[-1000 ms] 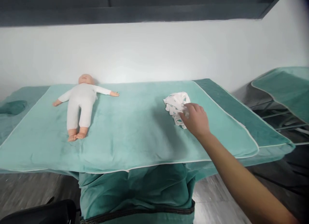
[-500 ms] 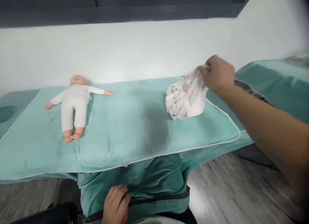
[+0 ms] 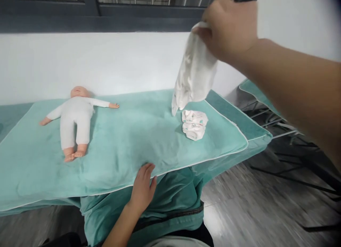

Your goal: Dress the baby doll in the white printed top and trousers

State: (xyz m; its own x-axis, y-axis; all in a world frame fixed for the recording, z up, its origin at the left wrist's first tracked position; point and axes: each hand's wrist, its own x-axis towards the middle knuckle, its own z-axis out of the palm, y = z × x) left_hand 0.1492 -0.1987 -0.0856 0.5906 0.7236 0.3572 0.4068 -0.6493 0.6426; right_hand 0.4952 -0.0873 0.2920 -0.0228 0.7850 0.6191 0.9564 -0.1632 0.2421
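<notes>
My right hand [image 3: 226, 28] is closed on the top edge of a white cloth garment [image 3: 195, 69], which hangs in the air over the right part of the padded table. Just below it on the table lies a folded white printed cloth bundle [image 3: 195, 124] with small green and red marks. My left hand [image 3: 144, 183] is empty, its fingers stretched out at the near edge of the green cover [image 3: 128, 133]. A baby doll [image 3: 77, 115] in a white bodysuit rests on its back at the left, arms spread and head toward the wall.
A white wall [image 3: 128, 62] and a dark window frame [image 3: 144, 18] stand behind the table. To the right is another green-covered bed [image 3: 262, 94] on thin metal legs. Green cloth [image 3: 173, 201] hangs over my lap; the floor [image 3: 239, 201] is grey wood-patterned.
My right hand has lifted the white garment up and away from the bundle, which stays on the table. My left hand has moved from my lap to the table's near edge.
</notes>
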